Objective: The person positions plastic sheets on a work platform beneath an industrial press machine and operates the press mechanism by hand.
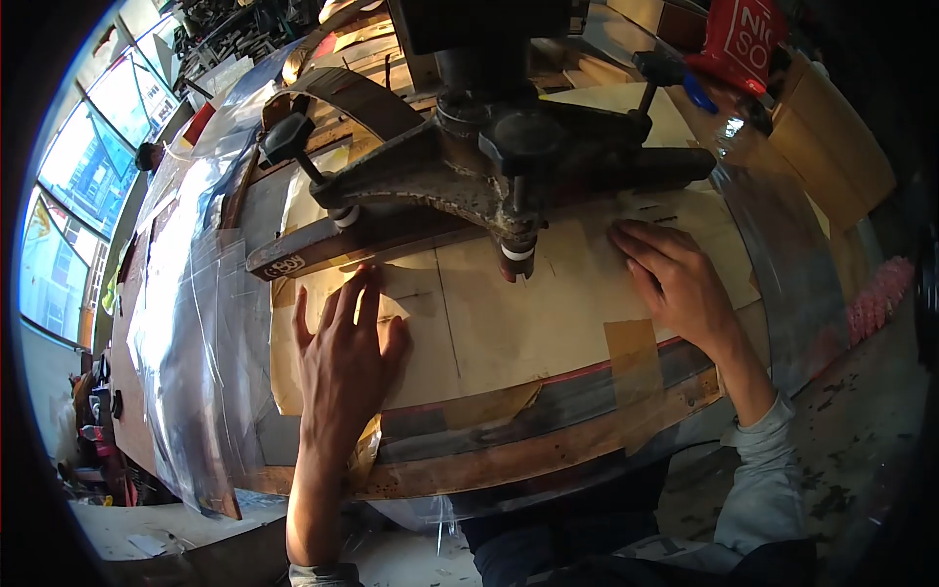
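Observation:
My left hand [344, 338] lies with fingers spread on a pale yellow sheet [499, 338] marked with thin dark lines. Its fingertips are close to a long dark metal bar [381, 233] that runs across the sheet. Over on the right, my right hand [680, 284] rests on the same sheet with its fingers stretched out toward the bar. Neither hand holds anything. Above and between them stands a dark cast-metal machine head [469, 176] with black knobs. A short blunt tip [516, 256] with a white ring points down at its front.
Brown tape [634, 357] crosses the sheet's near edge onto the wooden table edge [548, 452]. Clear plastic sheeting [191, 362] lies to the left. Toward the back right are a red bag [743, 44] and a cardboard box [831, 147]. A curved strip [347, 93] lies behind the bar.

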The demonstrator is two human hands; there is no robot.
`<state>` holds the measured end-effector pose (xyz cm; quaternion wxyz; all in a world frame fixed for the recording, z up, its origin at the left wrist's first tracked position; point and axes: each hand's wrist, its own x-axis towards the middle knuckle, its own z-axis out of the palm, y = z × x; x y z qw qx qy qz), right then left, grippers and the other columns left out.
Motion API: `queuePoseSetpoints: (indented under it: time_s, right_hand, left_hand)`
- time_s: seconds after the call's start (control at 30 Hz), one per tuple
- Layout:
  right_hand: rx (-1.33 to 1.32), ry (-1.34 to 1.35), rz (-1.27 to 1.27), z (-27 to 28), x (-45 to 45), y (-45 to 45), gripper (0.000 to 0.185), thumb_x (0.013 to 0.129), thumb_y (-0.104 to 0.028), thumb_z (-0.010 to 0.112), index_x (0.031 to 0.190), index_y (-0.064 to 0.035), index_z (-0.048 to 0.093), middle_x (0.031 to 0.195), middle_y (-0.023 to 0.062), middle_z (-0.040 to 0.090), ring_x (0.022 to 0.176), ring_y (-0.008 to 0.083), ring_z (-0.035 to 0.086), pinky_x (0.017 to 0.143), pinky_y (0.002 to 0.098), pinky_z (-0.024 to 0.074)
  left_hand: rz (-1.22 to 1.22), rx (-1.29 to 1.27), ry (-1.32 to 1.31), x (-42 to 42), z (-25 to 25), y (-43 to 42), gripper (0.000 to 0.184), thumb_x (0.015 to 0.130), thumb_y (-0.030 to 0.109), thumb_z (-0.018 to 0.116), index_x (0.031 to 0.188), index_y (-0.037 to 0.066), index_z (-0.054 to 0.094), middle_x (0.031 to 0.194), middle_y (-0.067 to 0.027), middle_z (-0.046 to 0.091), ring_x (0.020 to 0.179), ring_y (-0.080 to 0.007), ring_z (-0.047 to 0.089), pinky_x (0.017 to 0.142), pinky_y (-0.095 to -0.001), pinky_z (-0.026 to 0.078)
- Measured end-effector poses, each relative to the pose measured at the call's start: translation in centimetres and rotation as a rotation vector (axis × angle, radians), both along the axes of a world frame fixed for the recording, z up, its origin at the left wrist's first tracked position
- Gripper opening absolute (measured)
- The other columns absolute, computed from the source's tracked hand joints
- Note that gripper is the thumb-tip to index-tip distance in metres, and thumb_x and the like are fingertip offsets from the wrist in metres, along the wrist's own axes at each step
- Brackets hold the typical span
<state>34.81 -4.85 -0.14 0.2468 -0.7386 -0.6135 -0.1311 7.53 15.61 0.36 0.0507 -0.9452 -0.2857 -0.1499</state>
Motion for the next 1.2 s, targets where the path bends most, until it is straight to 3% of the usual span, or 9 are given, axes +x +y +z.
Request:
queuePoseSetpoints:
  time_s: [0.37,0.77,1.2]
  right_hand:
    - [0.024,0.007,0.011,-0.7,-0.1,0.8,0.028,0.085,-0.005,0.062,0.112,0.0005,0.064,0.114,0.0129,0.064,0.104,0.0286,0.062,0.092,0.0386,0.0492]
    - [0.026,-0.013,0.013,-0.9,0.2,1.3,0.030,0.084,-0.004,0.063,0.113,-0.0014,0.065,0.115,0.0112,0.064,0.103,0.0270,0.062,0.092,0.0373,0.0486]
    - [0.020,-0.015,-0.020,-0.3,-0.1,1.3,0.029,0.083,-0.005,0.063,0.112,-0.0018,0.066,0.115,0.0108,0.066,0.096,0.0282,0.065,0.088,0.0383,0.0499]
  left_hand:
    - [0.029,0.002,0.017,-0.3,0.6,0.2,0.041,0.089,0.021,0.056,0.126,0.005,0.057,0.130,-0.0079,0.056,0.117,-0.0207,0.056,0.115,-0.0477,0.018]
    - [0.036,0.025,0.005,-0.3,-0.1,0.6,0.042,0.090,0.019,0.055,0.128,0.003,0.055,0.132,-0.0095,0.055,0.119,-0.0212,0.054,0.112,-0.0440,0.029]
    - [-0.048,-0.026,-0.116,0.0,-0.4,1.1,0.037,0.086,0.007,0.060,0.123,0.001,0.058,0.127,-0.0158,0.057,0.114,-0.0312,0.058,0.106,-0.0449,0.040]
